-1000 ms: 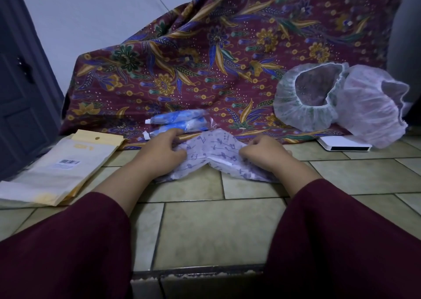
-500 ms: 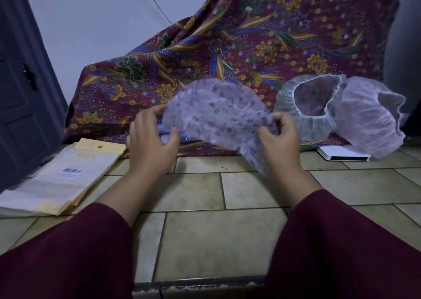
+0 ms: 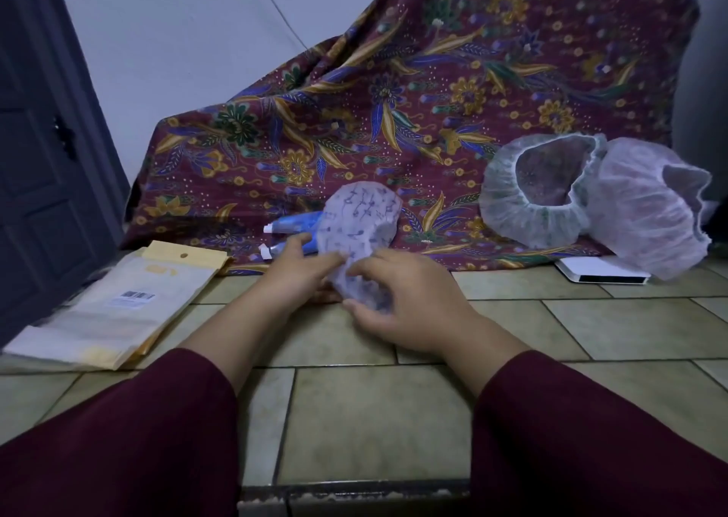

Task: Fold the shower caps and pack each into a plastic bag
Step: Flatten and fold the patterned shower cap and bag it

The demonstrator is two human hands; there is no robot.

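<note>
Purple-print shower cap (image 3: 356, 225) bunched up between 2 hands, just above the tiled floor (image 3: 366, 422).

Head view: the left hand (image 3: 299, 272) and right hand (image 3: 409, 303) both pinch the cap's low edge, fingers curled round it, and the top stands up loose. The thin cap could puff open and spoil the fold. 2 white caps (image 3: 591, 201) wait near the right; the plastic bags (image 3: 118, 303) lie on the left.

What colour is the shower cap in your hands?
The shower cap is pale lilac-white with small dark blue marks printed all over, seen best in the head view.
</note>
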